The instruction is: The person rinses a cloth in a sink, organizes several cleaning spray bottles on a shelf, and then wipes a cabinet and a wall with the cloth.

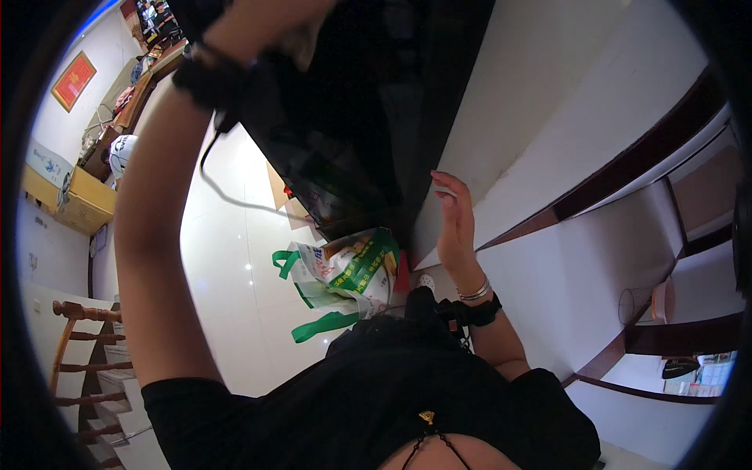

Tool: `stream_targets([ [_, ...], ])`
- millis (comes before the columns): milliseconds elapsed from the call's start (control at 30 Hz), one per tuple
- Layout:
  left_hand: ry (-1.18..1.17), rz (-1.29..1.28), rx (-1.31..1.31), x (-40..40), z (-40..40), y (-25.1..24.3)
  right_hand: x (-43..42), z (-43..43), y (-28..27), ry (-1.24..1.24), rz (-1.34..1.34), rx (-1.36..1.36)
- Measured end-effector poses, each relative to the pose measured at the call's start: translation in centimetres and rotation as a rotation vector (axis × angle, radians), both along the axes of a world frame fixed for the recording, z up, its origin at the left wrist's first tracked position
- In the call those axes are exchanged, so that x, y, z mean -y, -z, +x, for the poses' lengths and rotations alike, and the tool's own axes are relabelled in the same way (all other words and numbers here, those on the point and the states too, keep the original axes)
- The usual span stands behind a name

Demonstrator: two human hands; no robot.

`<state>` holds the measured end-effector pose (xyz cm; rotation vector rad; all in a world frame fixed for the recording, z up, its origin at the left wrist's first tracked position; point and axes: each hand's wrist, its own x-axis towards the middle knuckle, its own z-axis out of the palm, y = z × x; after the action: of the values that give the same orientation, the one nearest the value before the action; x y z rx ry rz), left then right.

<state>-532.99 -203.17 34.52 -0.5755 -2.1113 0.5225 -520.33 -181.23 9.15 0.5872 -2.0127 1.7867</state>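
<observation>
A tall black glossy cabinet or appliance (352, 129) stands before me. My left hand (294, 35) is raised against its dark upper part, blurred and partly cut off by the top edge; its fingers and anything in them cannot be made out. My right hand (455, 223) is lifted beside the white wall, fingers slightly bent and apart, with nothing in it. Both wrists wear black straps with devices, and a cable (226, 197) hangs from the left one. Between my arms, low down, a white and green printed shopping bag (352, 273) with green handles sits at the foot of the black cabinet or appliance.
Wooden stair railing (88, 311) and steps stand at the left. Behind my left arm are a yellow box (88, 200) and a person in a white cap (122, 154). A white wall (529, 117) with dark trim runs along the right. A cardboard piece (275, 187) lies by the black cabinet or appliance.
</observation>
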Motion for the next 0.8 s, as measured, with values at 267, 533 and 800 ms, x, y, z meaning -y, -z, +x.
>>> stream_targets([
  [267, 0.223, -0.011, -0.185, -6.5, -2.1, 9.6, -2.0, 4.0, 3.0, 0.076, 0.016, 0.230],
  [533, 0.474, -0.071, 0.568, 0.1, -2.6, 45.5, -6.5, 8.9, 3.6, 0.205, 0.071, 0.366],
  [800, 0.016, 2.505, 2.989, 3.2, 4.5, 29.8, -12.3, 11.0, 5.6, 0.281, 0.084, 0.462],
])
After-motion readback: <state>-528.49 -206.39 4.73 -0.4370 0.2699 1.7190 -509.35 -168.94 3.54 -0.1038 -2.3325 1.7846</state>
